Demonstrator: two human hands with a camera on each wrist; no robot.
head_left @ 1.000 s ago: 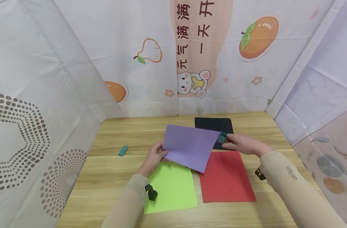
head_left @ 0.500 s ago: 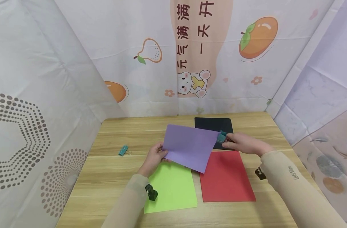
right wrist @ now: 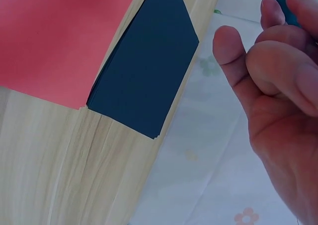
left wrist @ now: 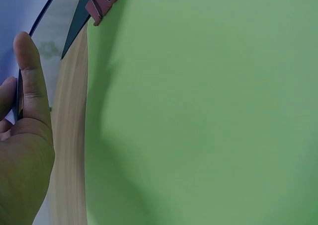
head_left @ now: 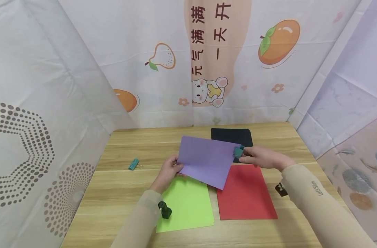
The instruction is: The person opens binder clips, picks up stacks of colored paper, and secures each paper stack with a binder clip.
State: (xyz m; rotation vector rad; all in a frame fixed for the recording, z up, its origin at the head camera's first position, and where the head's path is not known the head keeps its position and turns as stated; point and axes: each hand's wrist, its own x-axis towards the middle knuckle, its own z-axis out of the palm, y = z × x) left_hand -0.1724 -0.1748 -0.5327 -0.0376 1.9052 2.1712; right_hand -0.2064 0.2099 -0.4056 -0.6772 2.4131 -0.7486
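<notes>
My left hand (head_left: 169,171) pinches a purple sheet of paper (head_left: 207,160) at its lower left edge, thumb on top, and holds it raised and tilted. In the left wrist view the left thumb (left wrist: 31,76) lies along the sheet's edge. At the sheet's upper right corner my right hand (head_left: 264,157) grips a teal binder clip (head_left: 238,152) by its handles. The clip overlaps the corner; how far it sits over the paper is hard to tell. Only a sliver of the clip shows past the right fingers (right wrist: 283,66) in the right wrist view.
Beneath lie light green sheets (head_left: 188,213), red sheets (head_left: 247,196) and a black stack (head_left: 233,136). A reddish binder clip (left wrist: 103,4) sits at the green stack's edge. Another teal clip (head_left: 134,164) rests on the wooden table (head_left: 114,203) at left. Printed cloth (head_left: 163,93) hangs behind.
The right hand and its binder clip have shifted slightly left, and the clip now covers more of the purple sheet's corner. The left hand has stayed nearly still.
</notes>
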